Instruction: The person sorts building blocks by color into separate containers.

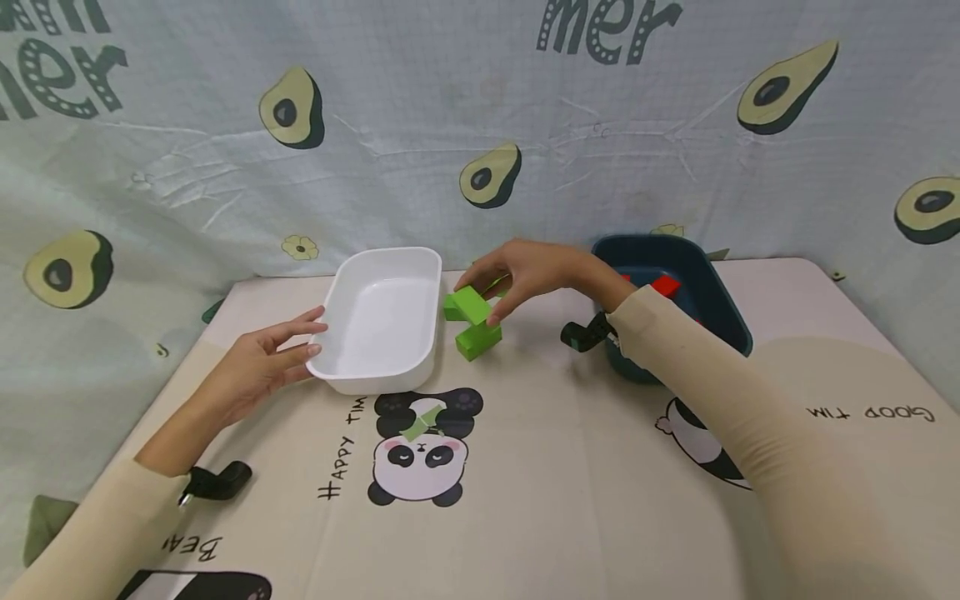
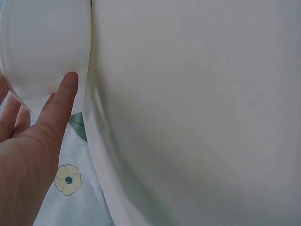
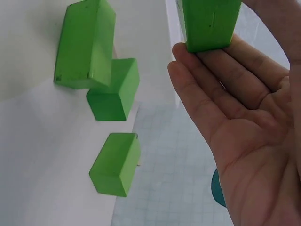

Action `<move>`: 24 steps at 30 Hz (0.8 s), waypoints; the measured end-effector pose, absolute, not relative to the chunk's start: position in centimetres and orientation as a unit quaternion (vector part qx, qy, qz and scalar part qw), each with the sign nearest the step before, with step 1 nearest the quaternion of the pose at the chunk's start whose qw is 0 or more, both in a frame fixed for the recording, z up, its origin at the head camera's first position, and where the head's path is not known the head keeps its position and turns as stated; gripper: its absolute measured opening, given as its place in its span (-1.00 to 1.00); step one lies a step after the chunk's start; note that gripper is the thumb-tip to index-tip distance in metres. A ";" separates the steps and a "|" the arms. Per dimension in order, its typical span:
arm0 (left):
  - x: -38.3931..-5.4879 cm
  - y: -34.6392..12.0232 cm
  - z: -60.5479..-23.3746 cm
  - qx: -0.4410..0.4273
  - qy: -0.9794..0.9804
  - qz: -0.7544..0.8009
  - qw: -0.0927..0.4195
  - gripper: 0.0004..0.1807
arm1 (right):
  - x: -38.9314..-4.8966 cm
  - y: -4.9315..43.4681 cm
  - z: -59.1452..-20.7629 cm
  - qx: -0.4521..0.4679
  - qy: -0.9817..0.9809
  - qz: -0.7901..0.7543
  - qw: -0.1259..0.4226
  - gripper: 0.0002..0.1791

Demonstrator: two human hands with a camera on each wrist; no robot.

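Pinching 1 green rectangular block [image 1: 472, 305] in the right hand [image 1: 525, 271], close to the right side of the white plastic tub [image 1: 375, 325]. Touching the tub's left edge with mostly straight fingers [image 1: 298, 329] of the left hand [image 1: 258, 367]. With 3 more green blocks [image 1: 478, 342] on the panda-print table [image 1: 540, 442], also right of the tub, and, farther right of it, a dark blue bin [image 1: 701, 279] containing red pieces [image 1: 666, 286].

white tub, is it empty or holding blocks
Empty: in the head view, the white tub shows only bare inside, with green blocks outside it.
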State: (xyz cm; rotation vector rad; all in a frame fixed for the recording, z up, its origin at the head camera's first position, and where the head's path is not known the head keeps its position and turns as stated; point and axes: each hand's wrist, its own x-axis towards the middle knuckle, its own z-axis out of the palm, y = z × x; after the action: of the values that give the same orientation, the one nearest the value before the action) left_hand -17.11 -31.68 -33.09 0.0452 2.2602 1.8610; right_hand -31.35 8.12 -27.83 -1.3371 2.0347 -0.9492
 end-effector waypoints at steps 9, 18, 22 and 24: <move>-17.1 -31.6 -33.1 0.019 0.757 0.645 0.106 -0.46 | -31.1 7.4 -28.0 -0.514 0.733 -0.360 0.263 -0.31; -17.2 -31.8 -33.2 0.025 0.756 0.646 0.105 -0.49 | -30.9 6.3 -27.8 -0.525 0.732 -0.354 0.252 -0.33; -17.2 -31.8 -33.3 0.029 0.758 0.643 0.105 -0.51 | -30.8 5.9 -27.6 -0.532 0.729 -0.353 0.247 -0.33; -17.2 -31.8 -33.2 0.027 0.758 0.643 0.104 -0.51 | -30.8 5.7 -27.6 -0.537 0.727 -0.352 0.244 -0.33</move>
State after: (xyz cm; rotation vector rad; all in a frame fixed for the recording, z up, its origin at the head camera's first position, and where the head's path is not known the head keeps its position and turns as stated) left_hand -17.15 -31.85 -33.23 0.0807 2.2347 1.8970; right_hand -30.84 5.67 -27.55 -1.4679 1.9858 -0.9604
